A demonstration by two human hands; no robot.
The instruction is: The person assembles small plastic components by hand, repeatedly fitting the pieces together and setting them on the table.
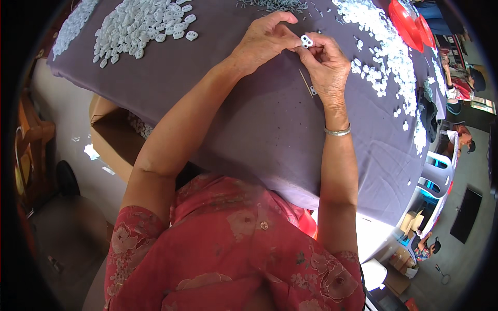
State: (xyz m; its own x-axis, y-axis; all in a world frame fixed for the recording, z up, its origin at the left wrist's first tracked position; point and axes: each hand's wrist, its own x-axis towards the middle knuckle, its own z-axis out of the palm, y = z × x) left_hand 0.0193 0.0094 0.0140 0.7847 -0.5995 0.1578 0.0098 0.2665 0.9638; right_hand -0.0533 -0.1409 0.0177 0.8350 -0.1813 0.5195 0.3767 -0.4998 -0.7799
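Over the far part of the cloth-covered table, my right hand [328, 65] pinches a small white plastic piece with two dark holes [306, 41] between thumb and fingers. My left hand [265, 42] meets it from the left, its thumb and a finger closed at the piece's edge. Whatever those left fingertips grip is too small to make out. Just below the hands, a thin tan stick [306, 82] lies on the cloth. Beside my right wrist sits another small white piece [313, 90].
White pieces are heaped at the far left [140, 28] and spread along the right [389, 57]. Small grey parts [272, 5] lie at the far edge, a red basin [407, 26] at the far right. An open cardboard box [111, 140] stands below the table's left edge. Other people appear at right.
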